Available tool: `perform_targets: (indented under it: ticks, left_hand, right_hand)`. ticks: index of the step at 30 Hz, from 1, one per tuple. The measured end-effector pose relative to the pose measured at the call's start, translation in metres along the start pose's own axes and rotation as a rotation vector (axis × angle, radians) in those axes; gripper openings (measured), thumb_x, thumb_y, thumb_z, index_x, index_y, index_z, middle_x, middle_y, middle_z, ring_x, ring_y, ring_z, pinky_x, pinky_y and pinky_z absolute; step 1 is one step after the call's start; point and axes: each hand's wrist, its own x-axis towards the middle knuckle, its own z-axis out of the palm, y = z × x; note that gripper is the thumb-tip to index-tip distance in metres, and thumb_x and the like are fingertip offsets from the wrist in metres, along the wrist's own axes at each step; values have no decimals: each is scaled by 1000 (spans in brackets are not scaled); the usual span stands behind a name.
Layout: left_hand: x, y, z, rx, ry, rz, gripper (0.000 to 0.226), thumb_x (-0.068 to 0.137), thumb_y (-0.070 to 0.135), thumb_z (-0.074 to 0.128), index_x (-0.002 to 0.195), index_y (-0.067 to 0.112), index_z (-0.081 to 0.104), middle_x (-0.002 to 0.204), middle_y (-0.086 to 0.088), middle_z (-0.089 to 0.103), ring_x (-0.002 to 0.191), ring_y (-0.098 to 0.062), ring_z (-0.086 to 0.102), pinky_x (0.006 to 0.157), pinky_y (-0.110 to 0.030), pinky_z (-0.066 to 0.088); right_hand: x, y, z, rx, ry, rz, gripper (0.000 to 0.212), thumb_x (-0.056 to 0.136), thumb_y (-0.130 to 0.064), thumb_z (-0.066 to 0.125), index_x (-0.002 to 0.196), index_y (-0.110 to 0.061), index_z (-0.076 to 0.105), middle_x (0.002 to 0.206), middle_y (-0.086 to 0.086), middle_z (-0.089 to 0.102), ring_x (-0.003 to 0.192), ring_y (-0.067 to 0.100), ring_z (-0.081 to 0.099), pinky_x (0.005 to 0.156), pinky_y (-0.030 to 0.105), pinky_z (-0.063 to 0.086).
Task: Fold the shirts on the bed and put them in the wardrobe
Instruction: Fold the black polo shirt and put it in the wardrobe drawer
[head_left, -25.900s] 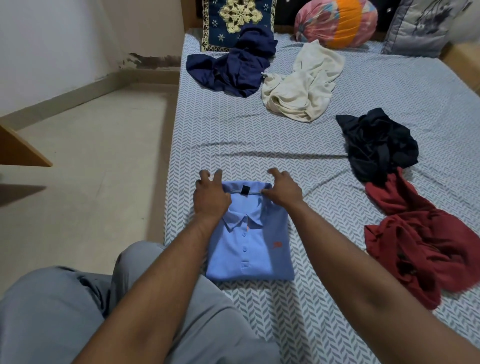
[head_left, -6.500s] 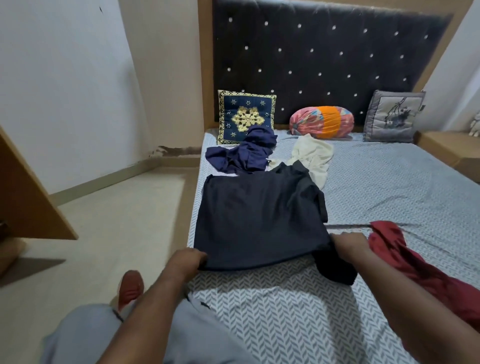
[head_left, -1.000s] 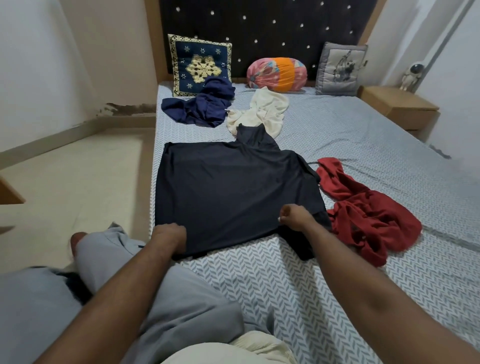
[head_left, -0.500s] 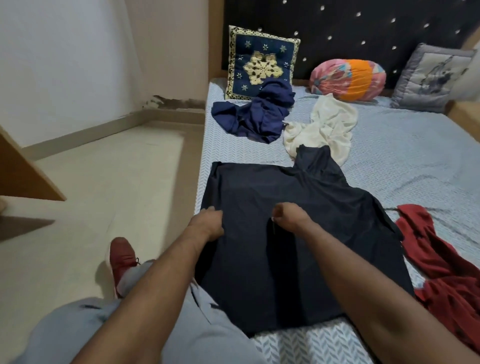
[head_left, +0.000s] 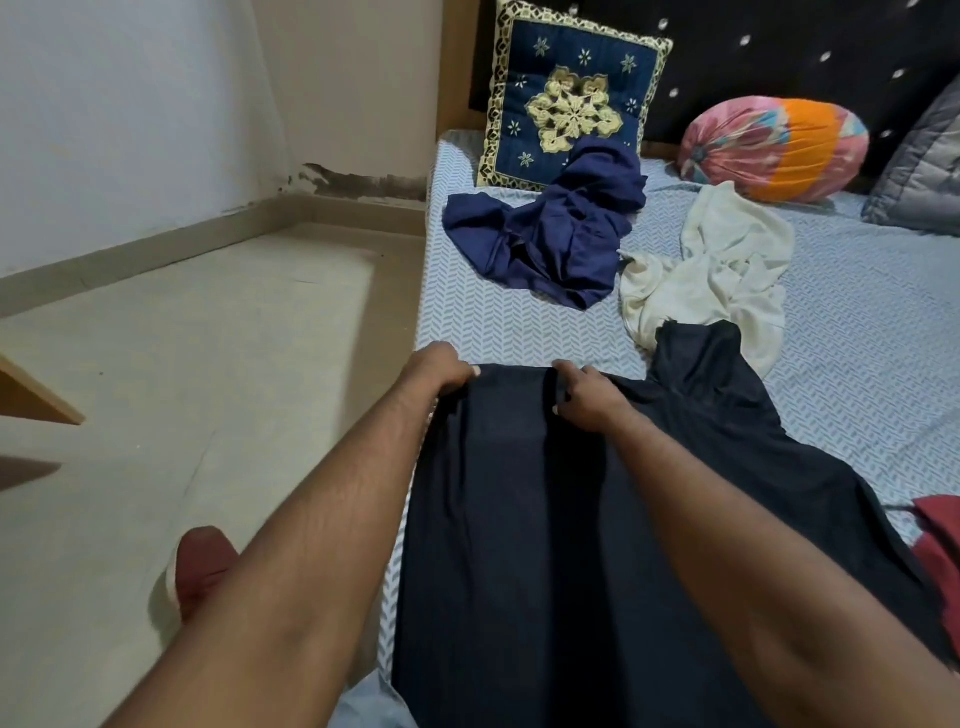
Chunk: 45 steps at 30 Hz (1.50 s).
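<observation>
Bedsheet (head_left: 498, 322) pale blue, herringbone print; dark navy shirt (head_left: 519, 545); royal-blue shirt (head_left: 556, 244); cream shirt (head_left: 727, 265).

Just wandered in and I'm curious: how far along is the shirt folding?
No folded shirt is in view. The left hand and right hand grip the far edge of the dark shirt. Left to do: the blue shirt, cream shirt and red shirt lie crumpled on the bed.

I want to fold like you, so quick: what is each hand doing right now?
Left hand: closed, gripping the far edge of the dark shirt.
Right hand: closed, gripping that same edge.
</observation>
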Motion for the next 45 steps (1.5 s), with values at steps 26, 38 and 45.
perform_targets:
  ticks: [26, 38, 45]
  left_hand:
    - [22, -22, -14, -567, 167, -188, 21, 98, 12, 52, 77, 9, 57, 63, -10, 61, 46, -18, 59, 42, -26, 52]
    - [14, 7, 0, 340, 241, 57, 36, 85, 28, 53, 119, 19, 60, 121, -8, 60, 108, -29, 58, 77, -31, 44]
    - [80, -33, -8, -378, 204, -224, 50, 49, 18, 50, 94, 7, 68, 97, -15, 73, 83, -31, 72, 75, -56, 58]
  right_hand:
    - [12, 1, -2, -35, -57, 9, 75, 82, -22, 71, 146, -25, 32, 133, 17, 41, 122, 37, 48, 103, 42, 45]
    - [17, 5, 2, -29, -58, 19, 71, 84, -20, 67, 145, -30, 32, 132, 15, 41, 125, 35, 44, 104, 43, 43]
    - [21, 1, -1, -29, -105, 41, 73, 82, -18, 69, 143, -29, 30, 134, 15, 39, 124, 37, 45, 102, 45, 45]
